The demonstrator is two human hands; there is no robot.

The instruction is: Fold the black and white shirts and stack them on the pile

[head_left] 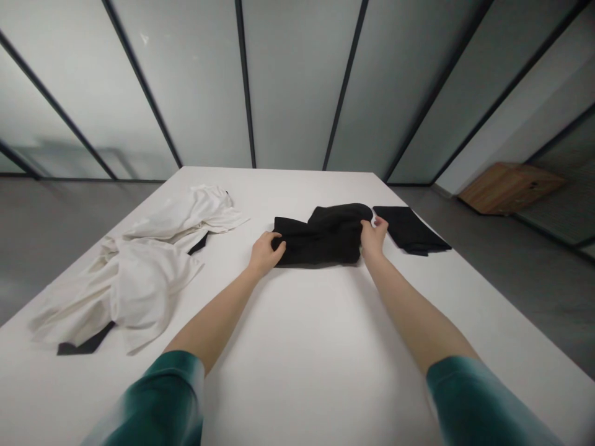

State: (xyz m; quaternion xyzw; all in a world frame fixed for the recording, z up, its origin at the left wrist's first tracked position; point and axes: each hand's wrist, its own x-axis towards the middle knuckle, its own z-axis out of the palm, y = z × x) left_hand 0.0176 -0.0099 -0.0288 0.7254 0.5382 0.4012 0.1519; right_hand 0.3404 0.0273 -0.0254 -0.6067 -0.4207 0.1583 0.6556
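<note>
A folded black garment (320,240) lies on the white table (302,334), a little beyond the middle. My left hand (264,253) grips its left edge with the fingers curled over the cloth. My right hand (373,237) pinches its right edge. Both arms reach forward in teal sleeves pushed up above the elbows.
A second folded black garment (409,229) lies just right of my right hand. A heap of white clothes (149,266) with black bits under it covers the table's left side. A wooden box (509,186) stands on the floor at the right. Frosted glass panels line the back.
</note>
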